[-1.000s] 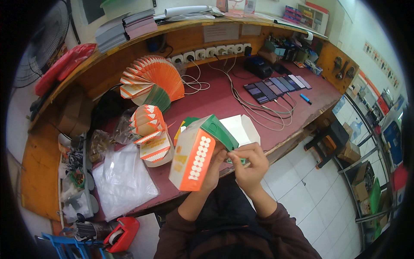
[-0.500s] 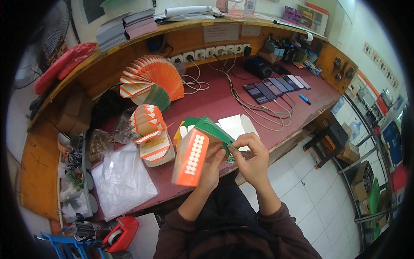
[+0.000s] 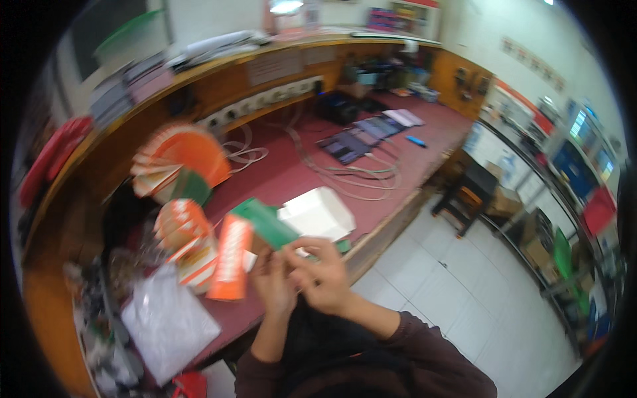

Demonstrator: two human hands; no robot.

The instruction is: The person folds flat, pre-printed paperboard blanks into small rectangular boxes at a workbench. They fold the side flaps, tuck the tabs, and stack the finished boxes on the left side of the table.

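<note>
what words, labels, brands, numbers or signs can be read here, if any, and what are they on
None readable; the view is blurred.
Held orange-and-green carton: white marks, smeared.
Paper sheet on the desk's back panel: too blurred.
Smartphones: screens too small and blurred.
Poster strip on the right-hand wall: too small and blurred.

left hand (image 3: 277, 288): fingers (image 3: 263, 263) upward | right hand (image 3: 325, 278): fingers bent inward, beside left | forearms (image 3: 371, 314) converging
</note>
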